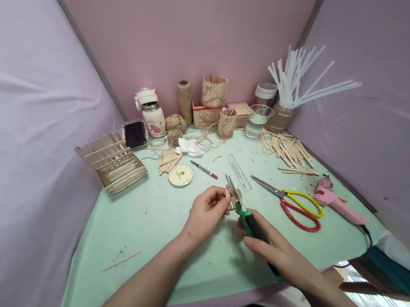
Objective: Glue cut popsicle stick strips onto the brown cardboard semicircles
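My left hand [208, 207] is closed, with thumb and fingers pinching a short pale wooden stick piece [228, 196] upright. Wrapped around the green and black handles of a pair of shears [251, 225], my right hand [270, 245] sits just to the right of it. The blades point away from me, close beside the stick piece. A small round brown item [236, 198] shows partly behind the blades; I cannot make out what it is. A clear ruler [239, 171] lies just beyond the blades.
Large red and yellow handled scissors [289, 200] and a pink glue gun [340, 201] lie at right. Behind stand a glass of water [257, 124], a twine spool [185, 101] and a white flask [154, 120]. Loose craft sticks [288, 148] and a slatted wooden piece [123, 176] lie around.
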Demonstrator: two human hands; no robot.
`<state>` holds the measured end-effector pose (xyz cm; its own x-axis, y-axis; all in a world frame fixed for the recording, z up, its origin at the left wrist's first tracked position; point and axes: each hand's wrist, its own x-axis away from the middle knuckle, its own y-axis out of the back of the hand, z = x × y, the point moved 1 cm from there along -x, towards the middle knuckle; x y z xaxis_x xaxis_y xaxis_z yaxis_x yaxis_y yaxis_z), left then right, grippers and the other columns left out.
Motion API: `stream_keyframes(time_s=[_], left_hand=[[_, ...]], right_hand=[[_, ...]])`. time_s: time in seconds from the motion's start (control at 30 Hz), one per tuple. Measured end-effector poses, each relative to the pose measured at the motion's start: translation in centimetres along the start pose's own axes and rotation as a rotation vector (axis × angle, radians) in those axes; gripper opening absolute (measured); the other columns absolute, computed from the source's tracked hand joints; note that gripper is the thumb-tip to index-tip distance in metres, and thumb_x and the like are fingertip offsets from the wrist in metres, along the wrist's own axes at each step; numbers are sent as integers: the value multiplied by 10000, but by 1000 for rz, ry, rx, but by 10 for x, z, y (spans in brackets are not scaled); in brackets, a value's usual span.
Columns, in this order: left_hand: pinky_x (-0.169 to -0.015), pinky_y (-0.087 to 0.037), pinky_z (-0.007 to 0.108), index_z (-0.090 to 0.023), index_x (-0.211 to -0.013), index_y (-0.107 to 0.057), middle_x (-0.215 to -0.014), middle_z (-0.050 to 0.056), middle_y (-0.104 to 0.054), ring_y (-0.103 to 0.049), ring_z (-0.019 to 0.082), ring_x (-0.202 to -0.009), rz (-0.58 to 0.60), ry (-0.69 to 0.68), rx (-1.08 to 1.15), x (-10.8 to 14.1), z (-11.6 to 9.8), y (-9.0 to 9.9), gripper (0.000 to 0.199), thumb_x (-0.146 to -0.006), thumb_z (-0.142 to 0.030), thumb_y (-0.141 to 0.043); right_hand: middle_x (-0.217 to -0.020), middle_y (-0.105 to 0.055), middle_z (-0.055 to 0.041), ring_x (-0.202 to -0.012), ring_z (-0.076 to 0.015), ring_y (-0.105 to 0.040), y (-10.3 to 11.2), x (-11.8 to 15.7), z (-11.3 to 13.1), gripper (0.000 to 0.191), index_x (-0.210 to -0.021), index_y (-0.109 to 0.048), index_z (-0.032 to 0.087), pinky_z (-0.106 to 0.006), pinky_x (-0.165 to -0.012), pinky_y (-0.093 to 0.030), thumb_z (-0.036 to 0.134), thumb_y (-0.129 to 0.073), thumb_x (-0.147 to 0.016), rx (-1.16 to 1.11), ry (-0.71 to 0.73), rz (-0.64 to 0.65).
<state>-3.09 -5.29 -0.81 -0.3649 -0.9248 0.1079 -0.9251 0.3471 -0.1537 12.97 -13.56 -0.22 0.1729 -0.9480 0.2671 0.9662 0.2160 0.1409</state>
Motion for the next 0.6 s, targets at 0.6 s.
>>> stream_keyframes(time_s=[0.6], left_hand=[[-622, -397, 239, -170, -854, -661, -737, 17, -626, -517, 128, -664, -28, -44, -177, 1, 8, 3, 180, -801, -340, -635]], right_hand=[[-1074, -628, -48, -1042, -262, -575, -1, 2, 3, 488, -1293, -498, 226, -421, -963, -430, 421, -548, -849, 105, -35, -10]])
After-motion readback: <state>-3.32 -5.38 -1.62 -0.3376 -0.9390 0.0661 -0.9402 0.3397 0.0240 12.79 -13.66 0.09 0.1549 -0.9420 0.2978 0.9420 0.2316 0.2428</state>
